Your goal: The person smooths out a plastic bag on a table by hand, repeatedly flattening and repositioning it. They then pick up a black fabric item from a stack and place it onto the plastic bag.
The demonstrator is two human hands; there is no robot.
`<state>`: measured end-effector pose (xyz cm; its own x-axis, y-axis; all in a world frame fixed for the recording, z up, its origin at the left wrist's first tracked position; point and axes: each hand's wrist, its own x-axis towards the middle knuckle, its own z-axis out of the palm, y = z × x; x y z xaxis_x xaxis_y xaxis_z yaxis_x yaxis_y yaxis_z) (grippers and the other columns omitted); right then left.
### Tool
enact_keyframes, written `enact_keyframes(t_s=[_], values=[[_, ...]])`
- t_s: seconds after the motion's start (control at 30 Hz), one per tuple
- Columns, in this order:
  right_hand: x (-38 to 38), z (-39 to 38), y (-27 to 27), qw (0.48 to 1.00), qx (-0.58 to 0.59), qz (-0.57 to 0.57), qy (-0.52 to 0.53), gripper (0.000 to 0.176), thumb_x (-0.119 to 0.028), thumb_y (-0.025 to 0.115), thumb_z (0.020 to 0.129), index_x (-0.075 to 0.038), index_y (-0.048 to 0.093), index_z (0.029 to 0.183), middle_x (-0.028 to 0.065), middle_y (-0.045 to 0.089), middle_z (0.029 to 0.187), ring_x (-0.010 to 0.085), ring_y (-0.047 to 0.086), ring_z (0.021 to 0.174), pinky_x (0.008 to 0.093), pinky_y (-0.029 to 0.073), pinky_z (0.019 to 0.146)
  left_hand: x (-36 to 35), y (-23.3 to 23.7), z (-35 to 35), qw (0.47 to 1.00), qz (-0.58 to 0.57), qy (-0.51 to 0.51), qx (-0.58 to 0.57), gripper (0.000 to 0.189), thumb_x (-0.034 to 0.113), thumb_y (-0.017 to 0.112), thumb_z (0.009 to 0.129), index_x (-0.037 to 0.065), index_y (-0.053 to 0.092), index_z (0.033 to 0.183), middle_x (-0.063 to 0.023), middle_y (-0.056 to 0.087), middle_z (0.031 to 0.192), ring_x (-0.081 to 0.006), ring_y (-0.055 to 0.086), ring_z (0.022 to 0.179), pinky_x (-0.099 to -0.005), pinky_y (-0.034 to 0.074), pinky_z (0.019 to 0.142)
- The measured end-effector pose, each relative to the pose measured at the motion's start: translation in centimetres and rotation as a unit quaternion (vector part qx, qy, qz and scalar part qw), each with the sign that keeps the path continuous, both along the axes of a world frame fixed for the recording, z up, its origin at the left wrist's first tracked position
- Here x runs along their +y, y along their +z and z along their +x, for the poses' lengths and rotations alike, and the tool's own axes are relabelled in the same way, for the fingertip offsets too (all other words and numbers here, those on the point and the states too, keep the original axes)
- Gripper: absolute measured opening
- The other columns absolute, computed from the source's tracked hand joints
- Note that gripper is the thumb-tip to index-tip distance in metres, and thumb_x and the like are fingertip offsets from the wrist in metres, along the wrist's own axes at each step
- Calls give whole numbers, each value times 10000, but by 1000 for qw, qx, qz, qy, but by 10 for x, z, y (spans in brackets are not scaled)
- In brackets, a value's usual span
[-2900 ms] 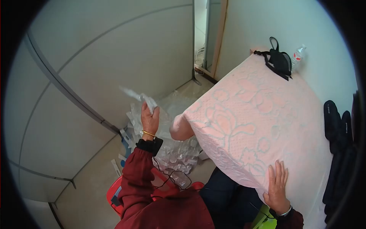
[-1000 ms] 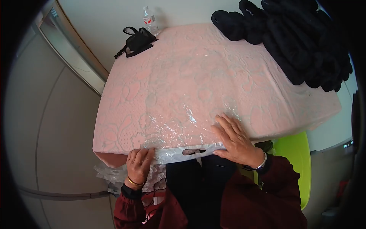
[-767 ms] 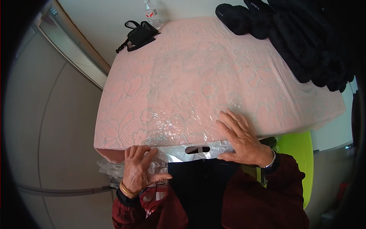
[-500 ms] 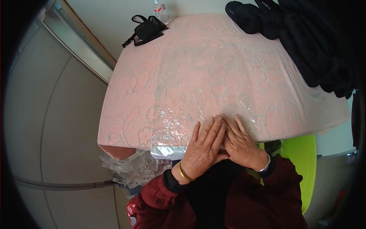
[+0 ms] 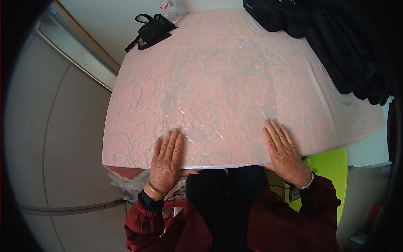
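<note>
A thin transparent plastic film (image 5: 201, 136) lies over the pink patterned cloth (image 5: 132, 101) on the table, glinting in places. My left hand (image 5: 166, 166) rests palm down near the film's left side, fingers stretched out and close together, thumb pointing right along the table's front edge. Farther right, my right hand (image 5: 283, 155) lies flat at the same edge, its fingers extended forward and its thumb toward the middle. Both hands are open and hold nothing. Between them runs a pale strip (image 5: 228, 166) along the front edge.
A black strapped pouch (image 5: 153, 30) and a plastic bottle (image 5: 168, 10) are at the back left. Dark padded fabric (image 5: 323, 54) covers the back right. Below the table stand a lime-green container (image 5: 331, 168) at right and crumpled clear plastic (image 5: 130, 181) at left.
My hands have moved apart from the middle, the left one leftward and the right one rightward. The film looks smoother, and its silvery flap at the front edge no longer shows.
</note>
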<state>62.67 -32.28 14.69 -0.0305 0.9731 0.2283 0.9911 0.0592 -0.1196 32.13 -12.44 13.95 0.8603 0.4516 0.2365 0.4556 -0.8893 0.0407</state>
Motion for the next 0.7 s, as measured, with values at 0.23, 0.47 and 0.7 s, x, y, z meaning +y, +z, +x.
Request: enact_keyframes(t_s=[0.23,0.47,0.7], values=[[-26,4,-5,998,-62,5,-9,1065,-294,863,665,89,296,1482,240,319,1564,369,293,1481,515,215,1219,-34,-26,-28,996,58,56,-29,1071,682,674,739,-28,374,1483,-214,403,1531,-379,359,1445,-548,249,1187],[-51,-10,15,999,25,-31,6,992,-436,789,758,110,339,1453,261,319,1553,406,261,1485,601,186,1193,-63,-13,-46,997,15,59,-38,1027,674,662,775,-26,386,1475,-213,391,1537,-381,360,1441,-579,217,1185],[-7,-42,16,994,69,39,71,893,-430,758,793,120,414,1406,268,326,1547,419,267,1479,618,189,1184,-69,1,10,998,21,0,-65,975,632,655,807,-29,392,1473,-220,373,1547,-376,358,1443,-590,193,1185]])
